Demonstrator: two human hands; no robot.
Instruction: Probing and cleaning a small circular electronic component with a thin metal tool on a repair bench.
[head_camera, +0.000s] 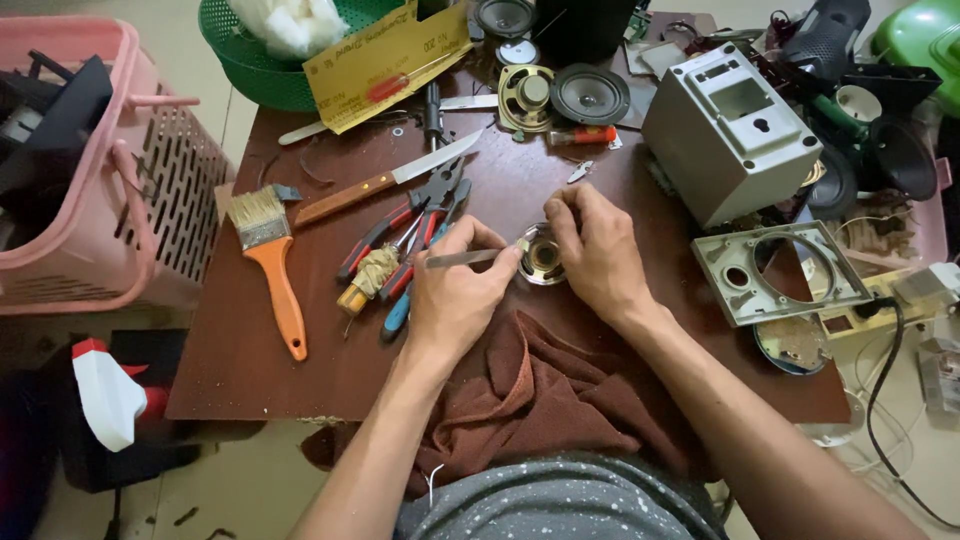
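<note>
My grey shirt fills the bottom edge, and just above it the brown rag is bunched between my forearms, draped over the near edge of the tabletop. My left hand has its grip pinched on the tweezers, tips pointing right onto the rim of the small speaker. My right hand is curled over that speaker from the right, fingers pressed against its rim, holding it flat on the tabletop right at the centre, just beyond the rag. Left of my left hand lies a heap of pliers with red and blue handles, touching each other. Further left, the brush with the orange handle lies alone. The knife sits angled beyond the pliers. Far right of my right hand stands the grey box, and nearer me the grey faceplate lies flat. A pink basket stands off the tabletop's left edge.
</note>
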